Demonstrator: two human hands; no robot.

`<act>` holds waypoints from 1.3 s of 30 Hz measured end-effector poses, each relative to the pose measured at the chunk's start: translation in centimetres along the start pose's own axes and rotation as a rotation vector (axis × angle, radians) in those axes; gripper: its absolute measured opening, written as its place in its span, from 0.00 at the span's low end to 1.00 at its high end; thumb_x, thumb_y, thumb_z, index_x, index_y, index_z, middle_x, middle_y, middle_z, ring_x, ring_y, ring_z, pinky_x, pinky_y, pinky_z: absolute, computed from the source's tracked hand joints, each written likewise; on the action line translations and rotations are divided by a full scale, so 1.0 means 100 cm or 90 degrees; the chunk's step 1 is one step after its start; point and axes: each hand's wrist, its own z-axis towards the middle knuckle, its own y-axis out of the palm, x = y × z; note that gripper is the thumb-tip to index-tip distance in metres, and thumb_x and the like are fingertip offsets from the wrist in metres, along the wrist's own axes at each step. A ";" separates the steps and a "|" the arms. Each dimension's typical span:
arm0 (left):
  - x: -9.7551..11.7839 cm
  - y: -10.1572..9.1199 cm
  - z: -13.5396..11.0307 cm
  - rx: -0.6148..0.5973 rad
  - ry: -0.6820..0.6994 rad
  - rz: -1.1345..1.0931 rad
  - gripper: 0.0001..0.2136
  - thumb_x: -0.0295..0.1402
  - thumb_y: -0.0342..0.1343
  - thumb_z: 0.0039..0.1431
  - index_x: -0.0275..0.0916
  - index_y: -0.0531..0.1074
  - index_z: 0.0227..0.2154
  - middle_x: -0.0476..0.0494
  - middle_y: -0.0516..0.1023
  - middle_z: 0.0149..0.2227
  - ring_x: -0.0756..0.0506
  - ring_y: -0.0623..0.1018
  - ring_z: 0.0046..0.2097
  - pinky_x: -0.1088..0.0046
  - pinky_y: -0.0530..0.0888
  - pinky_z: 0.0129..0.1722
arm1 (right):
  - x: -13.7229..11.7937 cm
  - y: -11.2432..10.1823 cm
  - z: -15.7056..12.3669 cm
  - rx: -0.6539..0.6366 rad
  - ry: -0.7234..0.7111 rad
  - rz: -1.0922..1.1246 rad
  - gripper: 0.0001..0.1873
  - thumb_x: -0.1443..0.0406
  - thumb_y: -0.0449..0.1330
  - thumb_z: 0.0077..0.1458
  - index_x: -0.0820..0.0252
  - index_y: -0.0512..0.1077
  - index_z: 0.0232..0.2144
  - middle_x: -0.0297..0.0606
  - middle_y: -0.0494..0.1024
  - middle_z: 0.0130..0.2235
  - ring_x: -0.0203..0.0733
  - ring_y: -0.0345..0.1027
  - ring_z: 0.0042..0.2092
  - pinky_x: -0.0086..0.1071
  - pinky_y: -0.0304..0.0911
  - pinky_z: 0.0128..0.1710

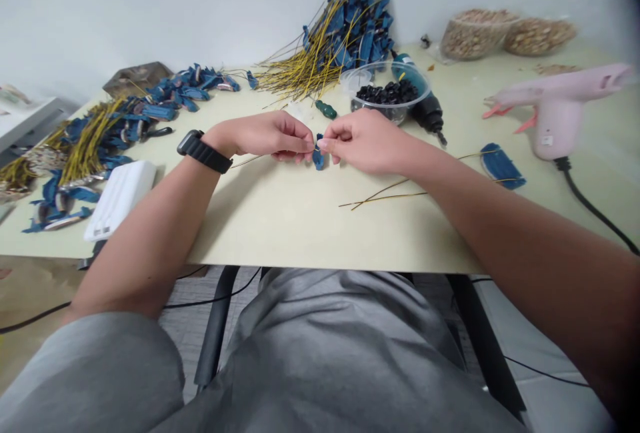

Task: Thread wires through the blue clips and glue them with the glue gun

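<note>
My left hand (273,137), with a black wristwatch (204,151) on its wrist, and my right hand (363,141) meet over the table. Their fingertips pinch a small blue piece (319,158) at its top end, and most of it hangs below them. A thin wire (247,162) runs out from under my left hand. Two loose yellow wires (385,197) lie below my right hand. A blue strip (501,166) rests further right.
A tall heap of blue strips with yellow wires (350,26) stands against the wall, and another (95,146) spreads along the left. A bowl of black pieces (387,94), a green-handled screwdriver (326,109), a power tool (427,113), a pink glue gun (560,109) and a white box (120,196) stand on the pale table (260,226).
</note>
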 end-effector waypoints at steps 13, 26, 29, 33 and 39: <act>0.002 0.000 -0.001 -0.016 0.024 -0.023 0.10 0.38 0.74 0.73 0.39 0.85 0.36 0.49 0.77 0.28 0.51 0.73 0.29 0.74 0.70 0.34 | -0.008 0.002 -0.001 0.008 0.040 0.055 0.10 0.68 0.71 0.77 0.60 0.88 0.38 0.39 0.88 0.36 0.43 0.79 0.39 0.39 0.69 0.45; -0.003 -0.003 0.001 -0.021 0.051 0.007 0.11 0.40 0.80 0.69 0.39 0.89 0.38 0.46 0.85 0.31 0.49 0.81 0.31 0.72 0.73 0.36 | -0.022 -0.005 -0.007 -0.062 0.167 0.260 0.16 0.73 0.70 0.74 0.59 0.82 0.31 0.37 0.81 0.31 0.36 0.61 0.27 0.38 0.53 0.29; -0.003 -0.007 0.001 -0.004 0.069 0.002 0.10 0.38 0.81 0.66 0.40 0.88 0.37 0.46 0.85 0.31 0.50 0.80 0.31 0.73 0.72 0.36 | -0.019 -0.005 -0.007 -0.087 0.213 0.358 0.17 0.73 0.70 0.75 0.58 0.79 0.30 0.35 0.76 0.29 0.33 0.56 0.25 0.36 0.47 0.27; -0.002 -0.006 0.000 0.010 0.062 0.017 0.07 0.36 0.79 0.66 0.40 0.89 0.37 0.47 0.84 0.31 0.50 0.80 0.31 0.73 0.72 0.36 | -0.014 -0.008 -0.007 -0.063 0.186 0.301 0.13 0.70 0.74 0.75 0.59 0.85 0.34 0.37 0.81 0.31 0.33 0.57 0.26 0.35 0.49 0.26; -0.001 -0.005 -0.001 0.005 0.041 0.038 0.08 0.38 0.79 0.66 0.40 0.90 0.37 0.46 0.85 0.31 0.49 0.80 0.32 0.72 0.73 0.36 | -0.012 -0.011 -0.008 -0.063 0.159 0.210 0.10 0.69 0.76 0.74 0.59 0.86 0.35 0.38 0.86 0.35 0.33 0.57 0.27 0.37 0.50 0.28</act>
